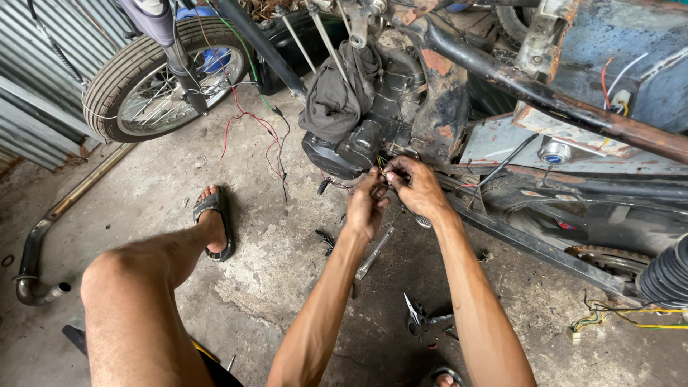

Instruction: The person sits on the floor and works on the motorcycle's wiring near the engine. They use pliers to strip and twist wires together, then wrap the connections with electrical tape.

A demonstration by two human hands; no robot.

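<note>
Knee (115,276) bent nearest; left hand (365,208) and right hand (419,188) are pinching thin wires (383,170) beside engine (358,147). Risk: strands slipping or snapping if tugged.

Repair workshop, stripped motorcycle (459,107), corrugated wall (36,79), scissors (414,315)

Both hands (393,193) raised together, fingertips pinched.

thin wires (385,170), bunched beside black engine (352,149), pinched between fingertips
</note>
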